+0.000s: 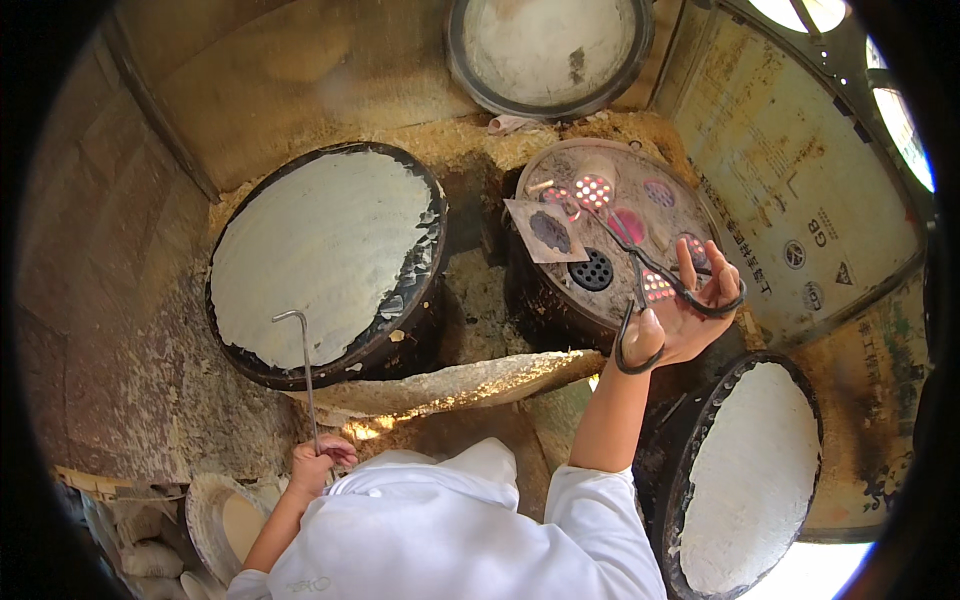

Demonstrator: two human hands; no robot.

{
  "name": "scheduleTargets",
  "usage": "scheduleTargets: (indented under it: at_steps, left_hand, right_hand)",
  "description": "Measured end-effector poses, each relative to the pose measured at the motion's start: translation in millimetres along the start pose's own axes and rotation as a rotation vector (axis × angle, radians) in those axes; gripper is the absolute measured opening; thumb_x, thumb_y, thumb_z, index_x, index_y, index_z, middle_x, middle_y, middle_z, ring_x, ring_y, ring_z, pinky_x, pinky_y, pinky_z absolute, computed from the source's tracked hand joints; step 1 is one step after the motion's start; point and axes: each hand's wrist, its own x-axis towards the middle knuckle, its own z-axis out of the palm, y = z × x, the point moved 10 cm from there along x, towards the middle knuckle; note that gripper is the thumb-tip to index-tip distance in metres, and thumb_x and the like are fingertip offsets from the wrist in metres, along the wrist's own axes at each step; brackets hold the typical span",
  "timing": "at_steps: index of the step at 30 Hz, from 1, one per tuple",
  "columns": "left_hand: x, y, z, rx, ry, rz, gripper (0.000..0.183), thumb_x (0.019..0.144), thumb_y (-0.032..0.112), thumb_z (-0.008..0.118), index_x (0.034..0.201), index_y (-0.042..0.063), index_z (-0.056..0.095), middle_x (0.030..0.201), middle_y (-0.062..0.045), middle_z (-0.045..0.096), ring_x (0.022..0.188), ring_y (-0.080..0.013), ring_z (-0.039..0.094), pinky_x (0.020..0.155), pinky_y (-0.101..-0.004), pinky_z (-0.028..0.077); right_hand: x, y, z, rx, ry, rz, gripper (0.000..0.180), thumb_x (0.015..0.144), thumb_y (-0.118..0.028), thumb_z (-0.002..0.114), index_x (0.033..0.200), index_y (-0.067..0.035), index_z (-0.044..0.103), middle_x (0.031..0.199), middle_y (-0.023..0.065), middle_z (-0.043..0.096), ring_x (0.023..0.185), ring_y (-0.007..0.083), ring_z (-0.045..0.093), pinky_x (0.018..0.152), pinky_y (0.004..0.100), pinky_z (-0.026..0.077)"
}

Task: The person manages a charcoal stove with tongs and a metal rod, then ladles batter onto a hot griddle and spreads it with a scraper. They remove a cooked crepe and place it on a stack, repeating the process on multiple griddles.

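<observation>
My left hand (322, 463) grips a thin metal rod (306, 367) with a bent tip, which stands up in front of the left griddle. The loop handles of scissor-type iron tongs (637, 255) are around the thumb and fingers of my right hand (679, 319). The tongs reach over a round stove top (660, 161) towards a pale honeycomb coal briquette (595, 184) with glowing holes. Whether the jaws grip it, I cannot tell. Several other briquettes glow in the stove top. A black briquette (591, 269) is near its front edge, beside a square plate (546, 231) with a dark patch.
Pale batter or dough coats the large round griddle (322, 247) at left. Another white-topped round griddle (754, 480) is at lower right, and a round pan (551, 52) stands at the back. A basin (214, 525) sits lower left. Printed metal panels (802, 172) enclose the right side.
</observation>
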Motion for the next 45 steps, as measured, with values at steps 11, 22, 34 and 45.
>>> scheduleTargets:
  at_steps: [11,22,34,45]
  left_hand:
    - [8,-1,0,0.056,-0.036,-0.031,0.035,0.066,-0.016,0.035,0.083,-0.004,0.064,0.083,-0.013,0.062,0.072,-0.0215,0.063,0.063,-0.0298,0.053]
    - [12,-5,-9,0.078,-0.151,-0.005,0.033,0.067,-0.016,0.038,0.085,-0.005,0.063,0.087,-0.014,0.061,0.075,-0.0227,0.064,0.065,-0.03,0.053]
    - [21,26,10,-0.127,-0.135,-0.071,0.028,0.063,-0.013,0.04,0.078,-0.006,0.063,0.081,-0.014,0.062,0.068,-0.0223,0.063,0.061,-0.0293,0.053]
    - [48,40,54,-0.163,-0.06,-0.073,0.025,0.065,-0.013,0.043,0.08,-0.006,0.063,0.083,-0.015,0.061,0.07,-0.0236,0.063,0.065,-0.0331,0.053]
  right_hand:
    - [-35,-1,-7,0.061,0.007,0.004,0.073,0.063,-0.034,0.072,0.118,0.002,0.041,0.114,0.0145,0.042,0.111,0.032,0.045,0.089,0.0495,0.046]
    - [-123,3,-26,-0.089,-0.222,-0.2,0.054,0.076,-0.019,0.052,0.125,-0.007,0.034,0.109,0.0192,0.046,0.1,0.036,0.051,0.09,0.0541,0.039]
    - [-113,21,7,-0.304,-0.349,-0.01,0.028,0.089,-0.021,0.043,0.11,-0.005,0.035,0.128,0.0249,0.037,0.115,0.035,0.042,0.097,0.0434,0.033]
    - [136,137,132,-0.198,-0.349,0.025,0.05,0.075,-0.014,0.046,0.119,0.005,0.032,0.117,0.0172,0.041,0.112,0.0279,0.042,0.094,0.0391,0.036]
